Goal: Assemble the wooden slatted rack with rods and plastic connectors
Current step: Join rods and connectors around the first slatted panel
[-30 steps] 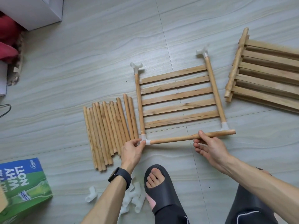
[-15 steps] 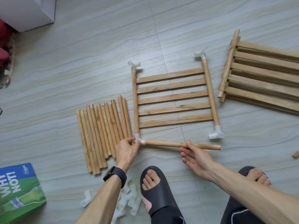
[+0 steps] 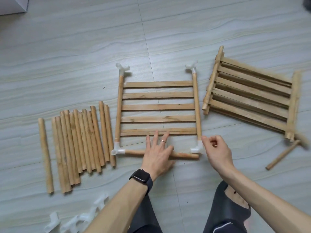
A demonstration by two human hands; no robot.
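A slatted panel (image 3: 158, 107) lies flat on the floor with white plastic connectors at its corners. The front rod (image 3: 183, 155) sits in the near-left connector (image 3: 118, 151). Its free end lies just in front of the near-right connector (image 3: 196, 150), beside it rather than in it. My left hand (image 3: 157, 153) lies flat over the middle of that rod, fingers straight and spread up to the nearest slat. My right hand (image 3: 217, 148) hovers with curled fingers beside the near-right connector, thumb tip at the side rod's lower end, and holds nothing that I can see.
Several loose rods (image 3: 80, 140) lie in a row left of the panel, one single rod (image 3: 45, 155) further left. Stacked slatted panels (image 3: 252, 98) and one stray rod (image 3: 282, 154) lie on the right. Spare connectors (image 3: 67, 222) sit at the bottom left. My sandalled foot (image 3: 232, 212) is below.
My left hand let go of the near-left connector and moved right onto the front rod. My right hand released the rod and moved to the near-right connector.
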